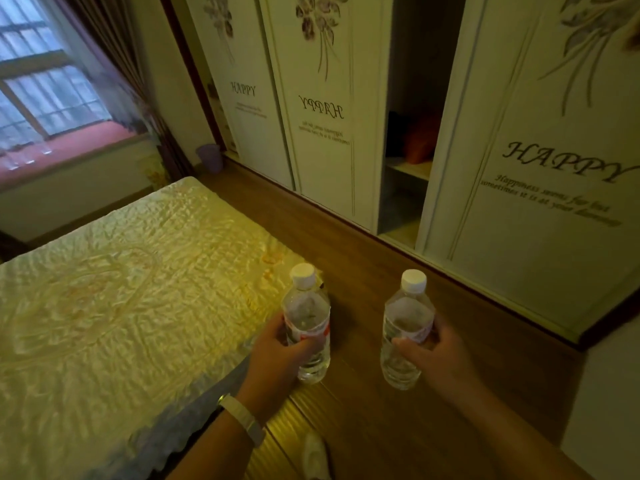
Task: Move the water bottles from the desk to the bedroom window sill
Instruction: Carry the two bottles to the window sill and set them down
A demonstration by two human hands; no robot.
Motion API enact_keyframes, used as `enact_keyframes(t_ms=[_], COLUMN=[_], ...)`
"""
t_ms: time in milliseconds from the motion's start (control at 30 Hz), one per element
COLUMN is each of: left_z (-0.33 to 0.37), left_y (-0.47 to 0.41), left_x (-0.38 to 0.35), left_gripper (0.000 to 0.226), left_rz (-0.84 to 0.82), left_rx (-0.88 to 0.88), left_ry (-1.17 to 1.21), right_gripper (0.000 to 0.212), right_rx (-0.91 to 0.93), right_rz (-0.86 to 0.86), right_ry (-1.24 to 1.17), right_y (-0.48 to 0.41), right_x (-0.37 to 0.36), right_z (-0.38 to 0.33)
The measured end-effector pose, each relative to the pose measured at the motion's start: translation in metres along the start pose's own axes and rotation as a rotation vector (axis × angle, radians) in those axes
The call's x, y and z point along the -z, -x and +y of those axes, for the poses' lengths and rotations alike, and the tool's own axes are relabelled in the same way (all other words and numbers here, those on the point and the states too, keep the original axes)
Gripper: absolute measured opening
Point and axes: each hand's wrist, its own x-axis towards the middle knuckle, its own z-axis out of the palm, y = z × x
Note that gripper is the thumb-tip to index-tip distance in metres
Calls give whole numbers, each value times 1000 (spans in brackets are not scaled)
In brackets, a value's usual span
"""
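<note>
Left hand (pixel 277 344) is gripping one water bottle (pixel 306 327) at lower centre; right hand (pixel 436 351) is gripping the second bottle (pixel 405 334). Window sill (pixel 65 150) is sitting upper left. Risk: bottles already standing there getting knocked during placement.

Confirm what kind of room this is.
Most likely a bedroom: a bed with a quilted yellow cover, a sliding-door wardrobe printed HAPPY, partly open, and a curtained window.
</note>
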Motion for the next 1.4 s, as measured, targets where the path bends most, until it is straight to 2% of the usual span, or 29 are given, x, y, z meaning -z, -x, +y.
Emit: enact_keyframes(t_ms=[233, 400, 533, 833, 1033, 1200, 1400], left_z=[-9, 3, 20, 50, 61, 92, 120], left_y=[-146, -254, -336, -480, -573, -637, -707], left_x=[-3, -11, -19, -49, -99, -143, -159], left_gripper=[50, 54, 46, 50, 54, 55, 57], left_rz=[-51, -121, -181, -192, -127, -47, 84], left_rx=[44, 53, 14, -20, 3, -8, -52], left_ry=[43, 29, 10, -82, -121, -128, -118], right_gripper=[64, 58, 62, 60, 57, 50, 46], right_rx=[-51, -80, -34, 6, 7, 52, 76], right_rz=[101, 170, 233, 301, 206, 26, -84], right_ry=[56, 68, 97, 97, 97, 130, 135], right_y=[-122, -214, -281, -413, -540, -635, -742], right_x=[-12, -19, -21, 12, 36, 61, 79], right_z=[-13, -48, -79, -116, -114, -134, -163])
